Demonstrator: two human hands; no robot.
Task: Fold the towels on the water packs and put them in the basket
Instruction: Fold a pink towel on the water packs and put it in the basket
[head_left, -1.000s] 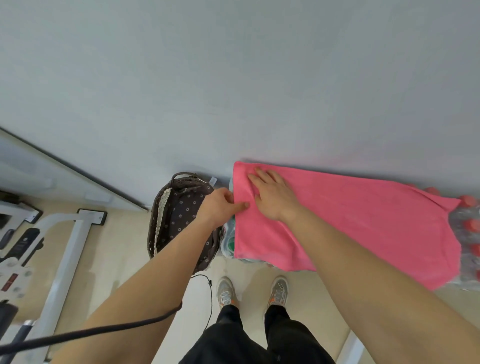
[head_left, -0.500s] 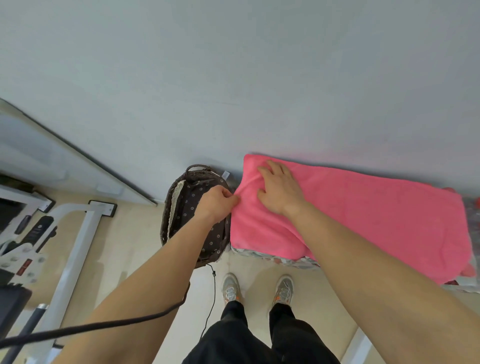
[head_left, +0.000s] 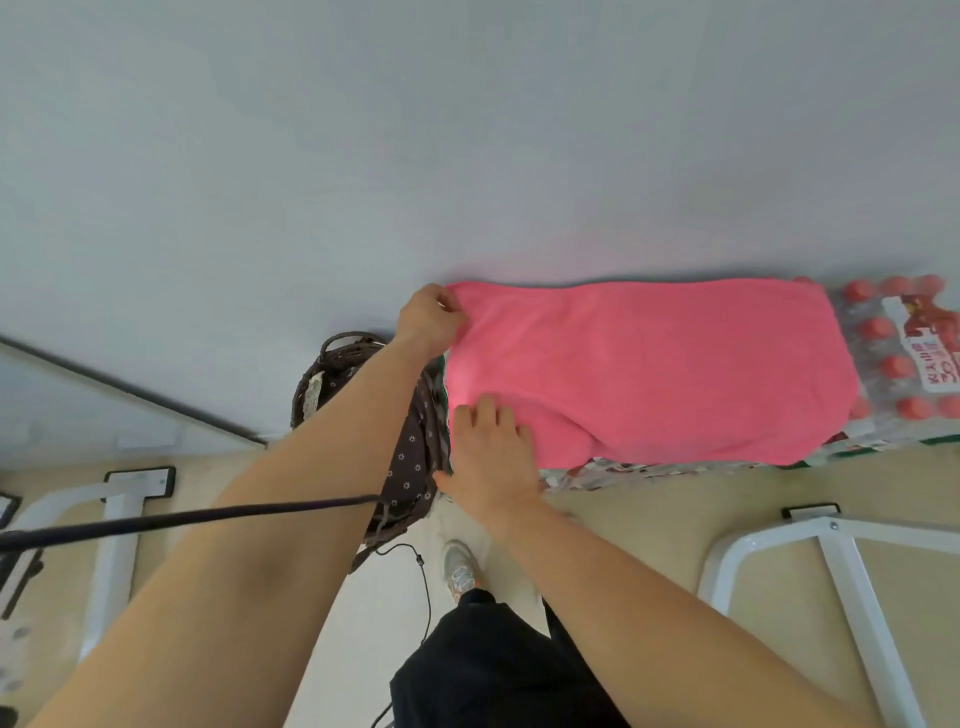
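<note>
Water packs (head_left: 893, 364) against grey wall (head_left: 467, 130), pink towel (head_left: 649, 364) on top.
Left hand (head_left: 428, 319) pinches towel's far-left corner; right hand (head_left: 493, 462) flat on near-left corner.

The wall (head_left: 467, 156) closes off behind the water packs (head_left: 883, 374); the basket (head_left: 410, 467) flanks their left end

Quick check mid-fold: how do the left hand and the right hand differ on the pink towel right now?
The left hand pinches the pink towel at its far corner by the wall; the right hand lies flat on the near corner. The left forearm crosses above the basket; the right arm does not. Both touch the towel's end beside the basket.
</note>
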